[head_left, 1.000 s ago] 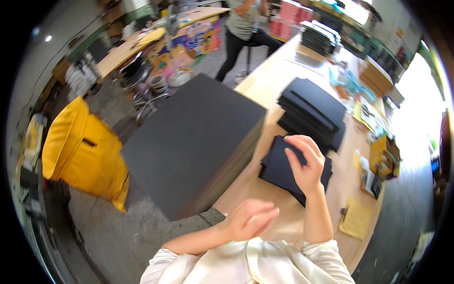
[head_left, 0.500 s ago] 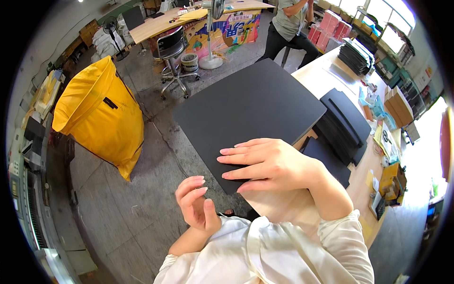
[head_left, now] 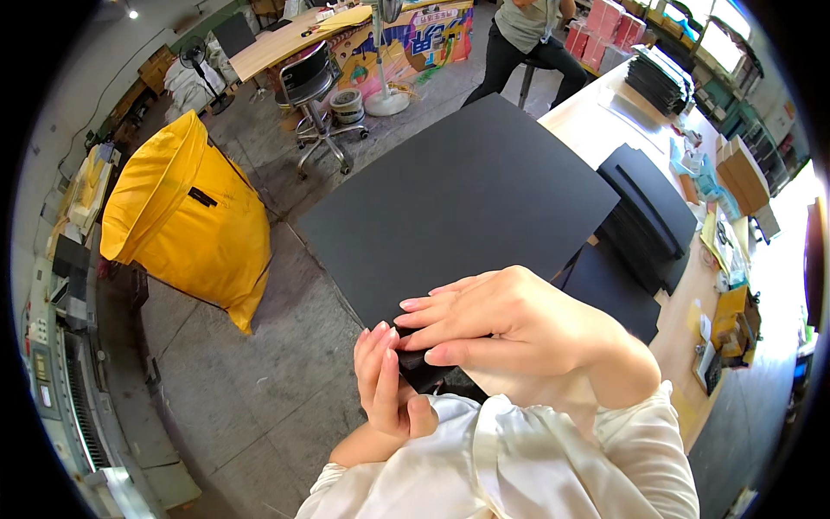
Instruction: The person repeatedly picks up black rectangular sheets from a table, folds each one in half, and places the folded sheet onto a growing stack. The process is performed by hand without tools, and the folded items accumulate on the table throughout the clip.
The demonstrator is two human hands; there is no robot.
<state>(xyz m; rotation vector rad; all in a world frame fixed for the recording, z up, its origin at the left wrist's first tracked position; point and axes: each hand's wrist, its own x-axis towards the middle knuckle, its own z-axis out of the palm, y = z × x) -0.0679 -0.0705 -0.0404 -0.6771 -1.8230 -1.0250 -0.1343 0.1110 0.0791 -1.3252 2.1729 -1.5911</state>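
A large black sheet (head_left: 467,190) lies at a slant on the wooden table, its far left side over the floor. My right hand (head_left: 519,320) rests palm down across its near corner, fingers stretched forward and left, thumb lower along the near edge. My left hand (head_left: 385,385) is raised at that same corner, palm toward the sheet and fingers straight up. Its fingertips meet or nearly meet those of my right hand; whether they touch the sheet cannot be made out. A dark piece of the corner shows below my right fingers, partly hidden.
Right of the sheet lie black pieces in a stack (head_left: 648,216). Farther along stand a black pile (head_left: 659,80), a brown box (head_left: 742,177) and a yellow box (head_left: 735,324). A yellow bag (head_left: 194,225) stands on the floor at left. A seated person (head_left: 527,43) is beyond.
My left hand has moved up and right to the sheet's near corner, beside my right fingertips. My right hand has shifted slightly down. The whole view has turned a little.
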